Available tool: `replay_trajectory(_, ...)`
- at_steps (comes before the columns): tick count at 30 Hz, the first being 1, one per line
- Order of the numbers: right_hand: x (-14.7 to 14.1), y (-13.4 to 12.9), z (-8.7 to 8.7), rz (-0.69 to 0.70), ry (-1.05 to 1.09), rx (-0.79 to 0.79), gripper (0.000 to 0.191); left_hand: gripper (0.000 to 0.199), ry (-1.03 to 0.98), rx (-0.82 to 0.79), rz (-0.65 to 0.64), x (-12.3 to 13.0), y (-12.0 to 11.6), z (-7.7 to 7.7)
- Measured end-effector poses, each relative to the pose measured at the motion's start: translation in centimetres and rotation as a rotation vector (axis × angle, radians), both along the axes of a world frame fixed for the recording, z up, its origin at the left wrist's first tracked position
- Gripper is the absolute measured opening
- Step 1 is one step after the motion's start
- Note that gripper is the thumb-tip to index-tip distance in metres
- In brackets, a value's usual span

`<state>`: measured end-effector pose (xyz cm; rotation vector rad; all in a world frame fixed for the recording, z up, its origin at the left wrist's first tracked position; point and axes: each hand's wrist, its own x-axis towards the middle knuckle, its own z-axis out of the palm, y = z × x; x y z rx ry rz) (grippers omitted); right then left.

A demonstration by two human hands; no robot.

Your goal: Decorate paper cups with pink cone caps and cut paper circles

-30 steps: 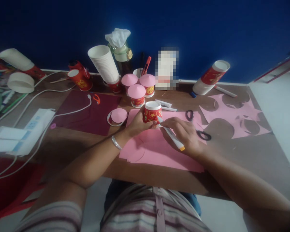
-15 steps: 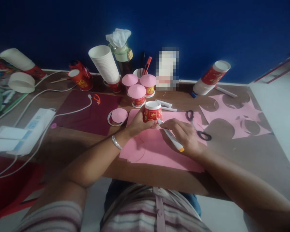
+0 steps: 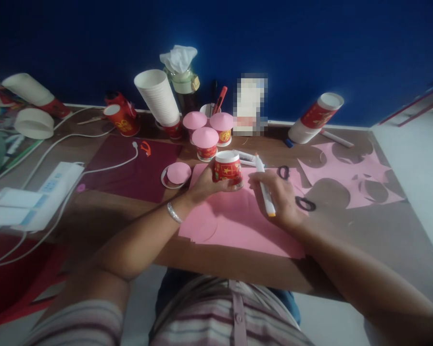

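Fingers of the left hand (image 3: 205,187) are clamped around a small red paper cup (image 3: 227,168) with gold patterning, its white end facing up, held over the near edge-to-middle spread of stacked pink paper sheets (image 3: 234,230) on the brown wooden desk (image 3: 252,272). At four o'clock from the cup, the right hand (image 3: 280,196) has its fingers closed on a slim white marker (image 3: 265,194) with an orange lower end; its upper end leans toward eleven o'clock, apart from the cup.

Near the cup at eleven o'clock stand three red cups topped with pink paper cones (image 3: 205,138). A flat-looking pink paper cone (image 3: 178,173) lies at nine o'clock, over a white-rimmed round piece. Two black loop handles (image 3: 305,204) show just beside the right hand, toward its one and three o'clock. Farther out at three o'clock lie pink paper offcuts with round holes (image 3: 337,168).
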<state>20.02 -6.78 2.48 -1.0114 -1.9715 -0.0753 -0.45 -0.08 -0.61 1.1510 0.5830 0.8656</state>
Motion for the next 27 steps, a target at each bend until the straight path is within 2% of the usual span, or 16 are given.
replay_trajectory(3,0.0,0.4,-0.6,-0.053,0.049,-0.083,0.019,0.044,-0.031,0.019,-0.002,0.0,-0.2,0.8)
replay_trajectory(6,0.0,0.5,-1.2,-0.038,0.079,-0.141,0.021,0.034,-0.027,-0.005,0.03,-0.1,-0.2,1.2)
replay_trajectory(11,0.0,0.4,-2.2,0.015,0.05,-0.124,0.034,0.031,-0.109,-0.144,0.016,-0.4,0.2,0.7)
replay_trajectory(16,0.0,0.3,-1.8,0.001,0.055,-0.027,0.032,0.038,-0.181,-0.175,-0.069,-0.2,0.4,0.6)
replay_trajectory(20,0.5,0.3,-1.7,-0.003,0.002,0.007,0.031,0.045,-0.149,-0.183,-0.067,0.1,0.2,1.1)
replay_trajectory(23,0.8,0.4,-1.6,-0.017,-0.101,0.096,0.034,0.044,-0.138,-0.173,-0.06,0.3,0.1,1.2)
replay_trajectory(27,0.9,0.6,-1.0,-0.001,-0.306,0.275,0.037,0.042,-0.103,-0.094,-0.126,0.4,-0.1,0.7)
